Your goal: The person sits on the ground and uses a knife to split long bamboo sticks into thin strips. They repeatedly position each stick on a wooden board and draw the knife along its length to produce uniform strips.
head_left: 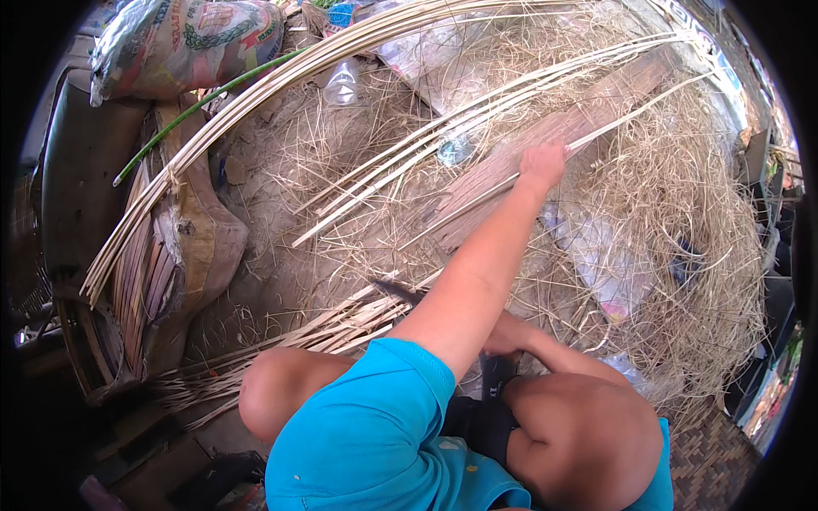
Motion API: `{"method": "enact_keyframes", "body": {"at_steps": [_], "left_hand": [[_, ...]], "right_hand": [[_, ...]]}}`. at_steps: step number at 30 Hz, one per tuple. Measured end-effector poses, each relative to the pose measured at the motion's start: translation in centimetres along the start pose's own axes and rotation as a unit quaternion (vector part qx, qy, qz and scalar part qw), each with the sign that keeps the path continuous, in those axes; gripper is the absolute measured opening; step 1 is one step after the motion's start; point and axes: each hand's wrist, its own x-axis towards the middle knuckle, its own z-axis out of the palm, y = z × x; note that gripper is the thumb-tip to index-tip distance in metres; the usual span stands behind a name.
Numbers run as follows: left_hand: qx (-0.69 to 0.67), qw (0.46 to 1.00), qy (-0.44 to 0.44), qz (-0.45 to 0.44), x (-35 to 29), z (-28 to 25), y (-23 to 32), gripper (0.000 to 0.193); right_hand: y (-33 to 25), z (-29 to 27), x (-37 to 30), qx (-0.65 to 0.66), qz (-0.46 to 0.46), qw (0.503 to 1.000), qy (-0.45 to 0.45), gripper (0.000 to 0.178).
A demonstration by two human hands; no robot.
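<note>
My left hand (544, 165) reaches out at arm's length and is closed around a long, thin bamboo strip (626, 116). The strip runs slantwise over a wide, worn wooden board (609, 102) on the ground. Close to my body, my right hand (506, 334) is bent into a grip beside my right knee, its fingers partly hidden by my left forearm. In line with it, a dark knife blade (395, 290) sticks out on the other side of that forearm. Several pale bamboo strips (383, 175) lie beyond the board's left edge.
Split bamboo pieces (328, 332) are heaped by my left knee. A long bundle of strips (247, 106) and a green stick (204, 111) arch across the left, near a stuffed sack (187, 43). Curly shavings (682, 238) cover the right. A clear plastic bottle (341, 83) lies farther off.
</note>
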Motion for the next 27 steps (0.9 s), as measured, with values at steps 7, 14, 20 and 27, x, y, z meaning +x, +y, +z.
{"method": "enact_keyframes", "body": {"at_steps": [7,14,20,27], "left_hand": [[-0.034,0.999,-0.024,-0.006,-0.6,-1.6,-1.2,0.045],[0.025,0.999,-0.045,0.006,-1.6,-1.9,-0.3,0.049],[0.018,1.0,0.009,0.016,-0.8,-1.0,-0.7,0.055],[0.021,0.999,-0.032,0.003,-0.8,-1.2,-0.1,0.053]], "right_hand": [[0.0,-0.2,2.0,0.102,0.093,0.986,0.096,0.035],[0.8,0.5,1.1,-0.018,0.05,0.998,-0.025,0.036],[0.1,-1.7,2.3,-0.051,-0.059,0.992,0.1,0.034],[-3.1,2.4,1.0,-0.177,-0.252,0.951,0.003,0.028]]}}
